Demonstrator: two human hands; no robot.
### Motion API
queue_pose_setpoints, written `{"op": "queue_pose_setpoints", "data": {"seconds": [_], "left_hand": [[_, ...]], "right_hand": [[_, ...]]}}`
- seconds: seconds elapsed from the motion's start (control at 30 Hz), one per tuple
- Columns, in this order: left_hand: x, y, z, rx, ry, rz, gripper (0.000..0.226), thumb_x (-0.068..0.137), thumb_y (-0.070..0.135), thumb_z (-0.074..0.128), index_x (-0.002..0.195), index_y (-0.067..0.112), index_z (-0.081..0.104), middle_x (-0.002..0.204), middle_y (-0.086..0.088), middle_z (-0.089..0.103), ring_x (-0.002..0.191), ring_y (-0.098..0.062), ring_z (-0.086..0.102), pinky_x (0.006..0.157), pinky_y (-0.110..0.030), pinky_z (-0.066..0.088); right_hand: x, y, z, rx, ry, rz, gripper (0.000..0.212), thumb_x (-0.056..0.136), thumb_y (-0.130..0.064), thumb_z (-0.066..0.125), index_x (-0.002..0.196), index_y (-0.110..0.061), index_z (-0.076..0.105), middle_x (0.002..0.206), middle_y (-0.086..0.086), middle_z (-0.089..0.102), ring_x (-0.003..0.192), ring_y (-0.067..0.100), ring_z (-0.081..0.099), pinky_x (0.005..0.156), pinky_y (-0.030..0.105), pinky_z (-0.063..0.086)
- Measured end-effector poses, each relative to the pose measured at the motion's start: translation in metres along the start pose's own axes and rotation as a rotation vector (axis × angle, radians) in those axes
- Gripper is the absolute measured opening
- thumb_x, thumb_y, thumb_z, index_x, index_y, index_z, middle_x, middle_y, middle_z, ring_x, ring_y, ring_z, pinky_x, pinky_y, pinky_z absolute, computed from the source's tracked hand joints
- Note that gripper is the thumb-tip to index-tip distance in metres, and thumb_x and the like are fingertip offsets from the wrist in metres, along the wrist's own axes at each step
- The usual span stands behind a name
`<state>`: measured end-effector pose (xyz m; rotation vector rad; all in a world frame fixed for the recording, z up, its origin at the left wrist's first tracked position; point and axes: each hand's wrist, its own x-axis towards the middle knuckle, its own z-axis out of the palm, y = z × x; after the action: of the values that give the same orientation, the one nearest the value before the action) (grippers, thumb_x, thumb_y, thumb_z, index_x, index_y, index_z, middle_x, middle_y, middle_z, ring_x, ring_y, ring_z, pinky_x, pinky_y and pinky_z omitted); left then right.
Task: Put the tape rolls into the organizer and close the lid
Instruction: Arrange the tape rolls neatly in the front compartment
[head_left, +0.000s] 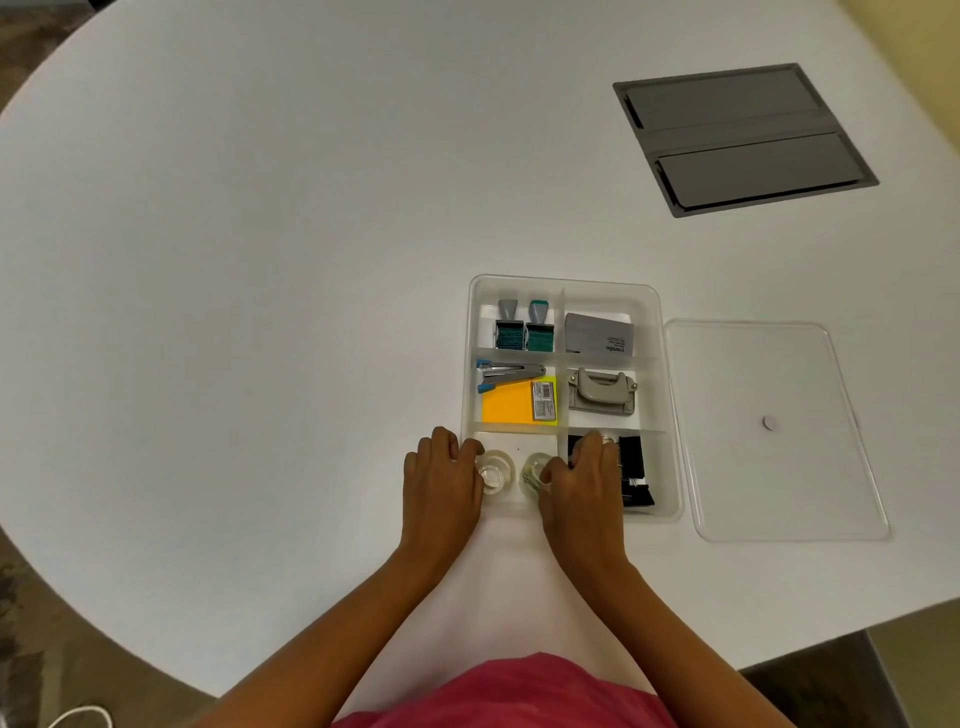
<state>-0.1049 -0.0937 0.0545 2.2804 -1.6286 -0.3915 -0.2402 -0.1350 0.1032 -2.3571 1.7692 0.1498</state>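
A clear plastic organizer (654, 312) with several compartments sits on the white table. Two clear tape rolls lie in its near left compartment. My left hand (441, 480) holds the left tape roll (492, 473) with thumb and fingers. My right hand (584, 483) grips the right tape roll (532, 470), partly covering it. The clear lid (769, 431) lies flat on the table just right of the organizer, off the box.
Other compartments hold two stamps (524, 327), a stapler (506, 375), orange sticky notes (506, 410), a grey hole punch (602, 392), a grey card box (597, 335) and black clips (634, 473). A grey cable hatch (743, 137) sits far right in the table.
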Motion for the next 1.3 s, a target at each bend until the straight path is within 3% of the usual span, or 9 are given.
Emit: {"op": "queue_pose_setpoints", "data": {"seconds": [0.07, 0.17, 0.27, 0.37, 0.57, 0.73, 0.93, 1.3], "left_hand": [[0.0, 0.001, -0.001, -0.001, -0.003, -0.006, 0.016, 0.078, 0.014, 0.072, 0.093, 0.011, 0.068, 0.082, -0.012, 0.06, 0.071, -0.024, 0.056, 0.06, -0.034, 0.046], [-0.001, 0.001, -0.002, 0.002, -0.005, -0.008, 0.015, 0.08, 0.015, 0.07, 0.093, 0.011, 0.067, 0.083, -0.012, 0.06, 0.072, -0.023, 0.055, 0.061, -0.033, 0.044], [-0.001, 0.001, -0.003, -0.004, -0.011, -0.01, 0.014, 0.08, 0.016, 0.071, 0.091, 0.009, 0.067, 0.083, -0.013, 0.06, 0.071, -0.024, 0.056, 0.061, -0.032, 0.044], [-0.001, 0.002, -0.002, -0.018, -0.006, -0.015, 0.013, 0.078, 0.016, 0.072, 0.088, 0.009, 0.067, 0.082, -0.013, 0.061, 0.07, -0.024, 0.056, 0.059, -0.033, 0.047], [-0.001, 0.003, -0.002, -0.042, 0.002, -0.025, 0.013, 0.076, 0.014, 0.074, 0.086, 0.009, 0.067, 0.081, -0.013, 0.061, 0.069, -0.024, 0.056, 0.058, -0.035, 0.05], [-0.001, 0.002, -0.002, -0.023, -0.005, -0.013, 0.014, 0.076, 0.015, 0.074, 0.086, 0.009, 0.067, 0.081, -0.013, 0.061, 0.069, -0.024, 0.056, 0.058, -0.033, 0.046], [-0.001, 0.003, -0.003, -0.03, 0.002, -0.009, 0.016, 0.073, 0.013, 0.077, 0.084, 0.008, 0.067, 0.079, -0.014, 0.061, 0.066, -0.024, 0.057, 0.055, -0.033, 0.049], [-0.001, 0.005, -0.005, -0.06, -0.015, -0.035, 0.013, 0.079, 0.014, 0.072, 0.088, 0.006, 0.067, 0.085, -0.016, 0.062, 0.072, -0.026, 0.056, 0.06, -0.035, 0.049]], "right_hand": [[0.003, -0.001, -0.001, -0.024, -0.027, 0.007, 0.019, 0.059, 0.0, 0.086, 0.068, 0.0, 0.069, 0.084, 0.019, 0.062, 0.08, 0.032, 0.059, 0.061, 0.032, 0.05], [0.011, -0.003, 0.002, -0.094, -0.148, 0.021, 0.008, 0.078, -0.002, 0.07, 0.086, -0.003, 0.069, 0.11, 0.018, 0.055, 0.104, 0.032, 0.049, 0.083, 0.033, 0.043], [0.014, -0.002, 0.008, -0.127, -0.198, 0.012, 0.014, 0.088, -0.005, 0.058, 0.1, -0.005, 0.065, 0.125, 0.016, 0.046, 0.118, 0.03, 0.039, 0.096, 0.032, 0.035], [0.015, -0.002, 0.009, -0.114, -0.132, 0.001, 0.015, 0.088, -0.006, 0.06, 0.103, -0.006, 0.063, 0.123, 0.016, 0.048, 0.116, 0.03, 0.04, 0.094, 0.031, 0.036], [0.025, -0.002, 0.007, -0.016, -0.043, -0.04, 0.022, 0.084, -0.001, 0.066, 0.104, -0.007, 0.062, 0.109, 0.017, 0.053, 0.097, 0.029, 0.047, 0.077, 0.032, 0.041], [0.033, -0.002, 0.012, -0.072, -0.12, -0.119, 0.035, 0.088, -0.008, 0.061, 0.121, -0.012, 0.052, 0.131, 0.017, 0.04, 0.114, 0.028, 0.04, 0.091, 0.031, 0.038], [0.033, -0.001, 0.017, -0.132, -0.127, -0.117, 0.024, 0.089, -0.011, 0.06, 0.113, -0.011, 0.058, 0.131, 0.016, 0.039, 0.114, 0.029, 0.039, 0.091, 0.033, 0.037], [0.026, 0.003, 0.017, -0.065, -0.106, -0.137, 0.038, 0.087, -0.009, 0.065, 0.123, -0.012, 0.053, 0.132, 0.018, 0.04, 0.115, 0.03, 0.041, 0.092, 0.033, 0.041]]}}
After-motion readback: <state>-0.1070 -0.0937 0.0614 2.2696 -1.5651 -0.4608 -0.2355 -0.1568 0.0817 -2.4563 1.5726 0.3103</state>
